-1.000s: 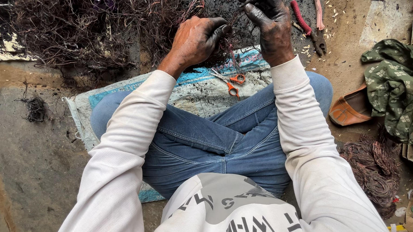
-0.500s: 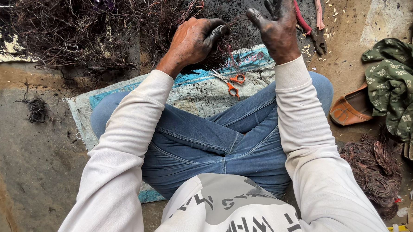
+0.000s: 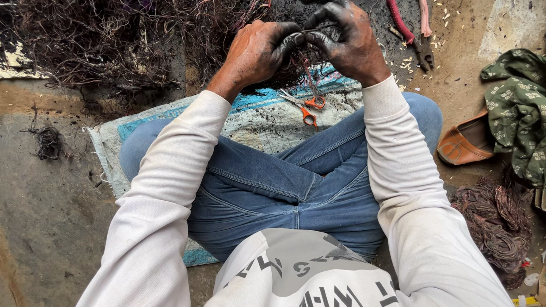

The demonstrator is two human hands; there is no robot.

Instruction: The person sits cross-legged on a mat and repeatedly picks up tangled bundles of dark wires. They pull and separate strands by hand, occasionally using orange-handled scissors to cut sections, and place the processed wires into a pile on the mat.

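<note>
Pinching a thin dark wire strand (image 3: 307,32) between both sets of fingertips, held up over the lap so it sits close under the eyes. Left hand (image 3: 257,50) curled nearly closed, thumb and forefinger gripping one end of the strand. Right hand (image 3: 348,40) looser, upper fingers spread, thumb and forefinger nipping the other end; both hands soot-black, likely from handling burnt wire. More strands dangle below the pinch toward the tangled wire pile (image 3: 115,44), which lies on the floor just ahead of the knees, within easy reach. Orange-handled scissors (image 3: 308,106) lie on the woven sack mat (image 3: 253,120) right under the hands, handy for a quick grab. Red-handled pliers (image 3: 412,31) rest on the floor near the right hand. Coiled reddish wire bundle (image 3: 494,223) sits apart at the right hip, looks like a sorted heap. Brown shoe (image 3: 466,145) and green cloth (image 3: 526,112) off to the right side.
</note>
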